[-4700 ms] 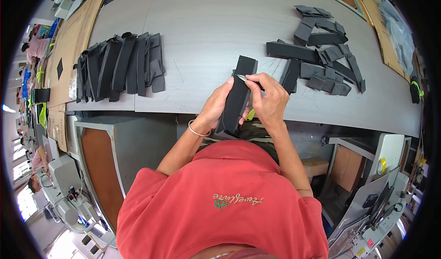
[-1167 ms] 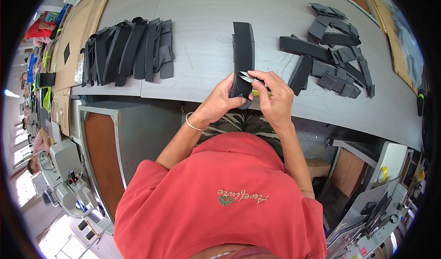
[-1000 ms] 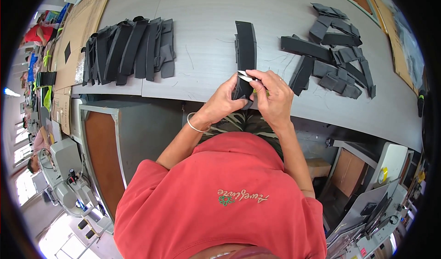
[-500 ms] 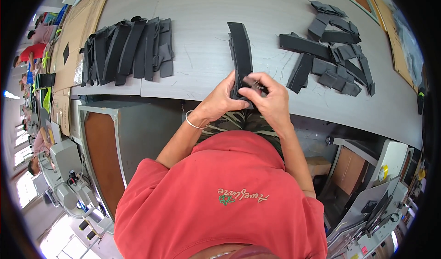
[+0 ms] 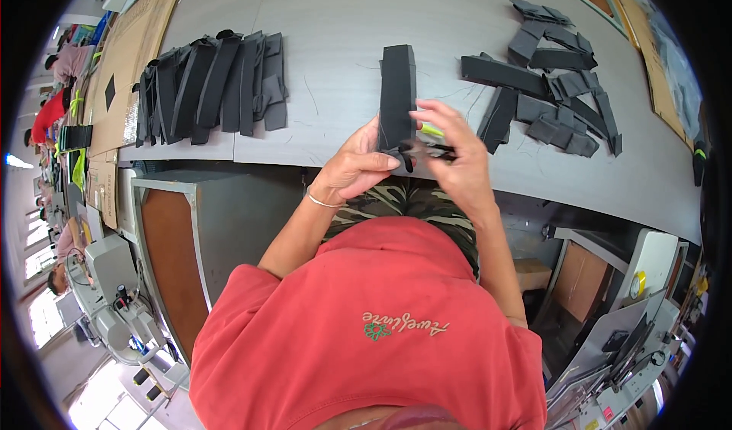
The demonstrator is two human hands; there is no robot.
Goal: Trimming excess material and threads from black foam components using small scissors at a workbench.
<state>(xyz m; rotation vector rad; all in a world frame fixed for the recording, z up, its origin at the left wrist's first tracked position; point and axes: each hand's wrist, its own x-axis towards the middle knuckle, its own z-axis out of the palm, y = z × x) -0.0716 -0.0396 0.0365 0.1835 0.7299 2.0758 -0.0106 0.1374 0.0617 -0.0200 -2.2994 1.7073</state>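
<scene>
A dark grey fabric strip [image 5: 397, 94] lies lengthwise in front of me, its far end on the table and its near end in my left hand [image 5: 358, 163]. The thumb of that hand presses on the strip close to the table's front edge. Just right of this end is my right hand [image 5: 461, 163], its fingers curled around small thread snips [image 5: 431, 129] with a yellow-green and black handle. The snips' tips are blurred and meet the strip's near end; whether they touch it I cannot tell. Loose threads stick out from the strip.
A row of dark grey fabric strips [image 5: 217, 87] lies on the left of the table [image 5: 328, 18]. Several more strips [image 5: 549, 79] are heaped loosely on the right. Cardboard [image 5: 141, 56] borders the table's left side. Sewing machines [image 5: 114, 277] and other people are farther left.
My right hand has shifted slightly right and its fingers have lifted, exposing the snips' yellow-green part. The strip has turned a little more upright and slid slightly toward me.
</scene>
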